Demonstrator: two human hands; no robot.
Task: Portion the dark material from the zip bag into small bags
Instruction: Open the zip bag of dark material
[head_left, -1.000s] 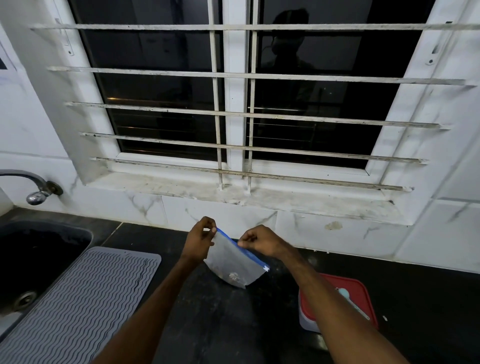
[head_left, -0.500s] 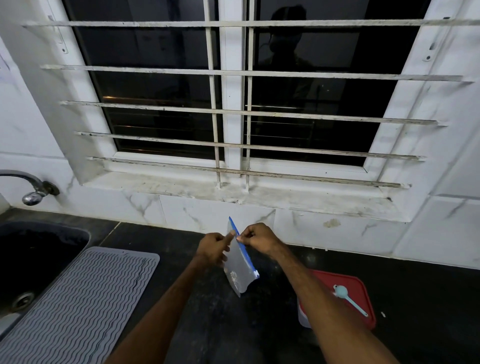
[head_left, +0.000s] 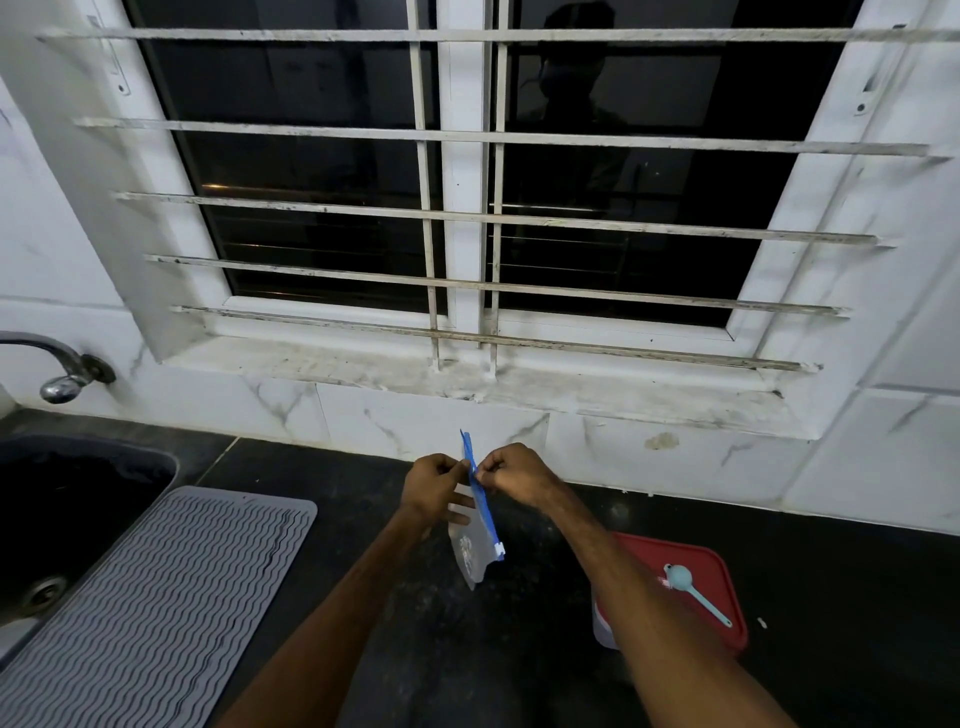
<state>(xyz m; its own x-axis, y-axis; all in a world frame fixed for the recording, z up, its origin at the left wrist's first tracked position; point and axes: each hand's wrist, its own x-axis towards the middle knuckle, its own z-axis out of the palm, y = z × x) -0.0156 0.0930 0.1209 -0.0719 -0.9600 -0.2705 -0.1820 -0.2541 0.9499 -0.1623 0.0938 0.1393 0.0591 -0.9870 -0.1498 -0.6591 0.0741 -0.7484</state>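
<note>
**Zip bag (head_left: 470, 551) pinched at its seal**

The left hand (head_left: 434, 486) and right hand (head_left: 511, 475) meet above the dark worktop (head_left: 467, 649), the fingers of each pinching the bag's blue zip strip from opposite sides. The bag hangs edge-on (contents hard to make out).

Bare countertop (head_left: 363, 519) between drying mat (head_left: 156, 597) and red-lidded container (head_left: 717, 587) (spoon atop).

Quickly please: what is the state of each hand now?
Left hand: pinches the zip bag at its blue top edge.
Right hand: pinches the same edge.
</note>
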